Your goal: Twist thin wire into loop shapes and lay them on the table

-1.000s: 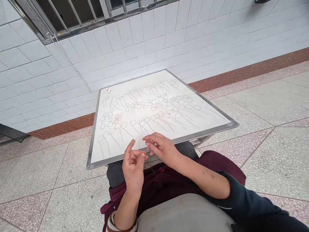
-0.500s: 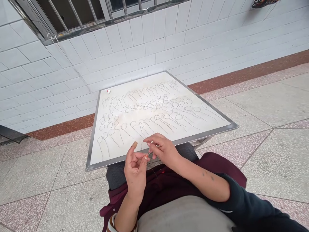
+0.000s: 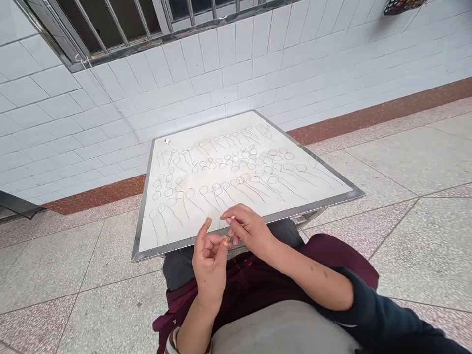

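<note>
My left hand [image 3: 209,263] is closed in a pinch, thumb against fingers, around a thin wire [image 3: 236,264] whose free end trails down over my lap. A tan bandage [image 3: 208,222] wraps the tip of its raised index finger. My right hand [image 3: 251,232] meets it from the right, fingers bent and pinching the same wire, which arcs up between the two hands. Small orange-red marks show at the left thumb tip; what they are I cannot make out. Both hands hover over the near edge of the white table [image 3: 173,235].
Several bent wire loops [image 3: 191,193] with long tails lie in rows on the tabletop, with figure-eight wire pieces [image 3: 236,158] among them. A small white-and-red object [image 3: 167,141] sits at the far left corner. Behind stands a tiled wall [image 3: 206,59] with a barred window.
Both hands stay together and have shifted very slightly to the right in view. The wire between them now curves up closer to the right fingertips. The loops on the table have not moved.
</note>
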A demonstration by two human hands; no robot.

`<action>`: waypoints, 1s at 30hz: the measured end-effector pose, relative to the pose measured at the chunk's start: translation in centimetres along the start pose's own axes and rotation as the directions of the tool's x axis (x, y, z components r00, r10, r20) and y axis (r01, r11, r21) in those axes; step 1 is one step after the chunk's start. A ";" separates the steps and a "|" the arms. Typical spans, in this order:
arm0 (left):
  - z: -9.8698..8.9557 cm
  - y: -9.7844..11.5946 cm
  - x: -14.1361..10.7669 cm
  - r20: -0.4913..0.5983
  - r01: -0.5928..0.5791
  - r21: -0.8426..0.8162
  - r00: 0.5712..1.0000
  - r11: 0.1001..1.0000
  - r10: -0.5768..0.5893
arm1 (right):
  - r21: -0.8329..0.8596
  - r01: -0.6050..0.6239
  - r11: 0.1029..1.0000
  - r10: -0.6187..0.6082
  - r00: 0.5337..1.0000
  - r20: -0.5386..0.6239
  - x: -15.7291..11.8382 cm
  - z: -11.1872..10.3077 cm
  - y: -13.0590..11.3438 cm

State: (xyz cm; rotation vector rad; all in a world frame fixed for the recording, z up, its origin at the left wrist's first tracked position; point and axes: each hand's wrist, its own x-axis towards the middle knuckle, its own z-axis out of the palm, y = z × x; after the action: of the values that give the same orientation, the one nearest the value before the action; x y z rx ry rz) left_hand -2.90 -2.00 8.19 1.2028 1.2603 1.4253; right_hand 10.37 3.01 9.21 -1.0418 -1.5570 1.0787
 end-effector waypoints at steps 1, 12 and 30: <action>0.0 0.0 0.0 0.008 0.003 -0.006 1.000 1.000 -0.003 | -0.009 -0.001 1.000 0.001 1.000 0.001 0.1 -0.1 0.1; 0.3 0.4 -0.1 -0.028 0.008 0.014 1.000 1.000 -0.007 | -0.065 0.068 0.996 -0.063 0.996 0.067 0.0 -0.2 1.4; 0.2 0.1 0.0 0.005 0.029 -0.005 1.000 1.000 -0.029 | -0.489 0.290 0.823 -0.265 0.957 0.122 0.6 -0.8 0.7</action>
State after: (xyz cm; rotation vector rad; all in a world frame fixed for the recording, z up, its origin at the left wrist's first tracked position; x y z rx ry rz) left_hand -2.75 -1.99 8.27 1.1794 1.2656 1.4025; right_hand 11.08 3.90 8.80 -1.0816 -2.0214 0.5015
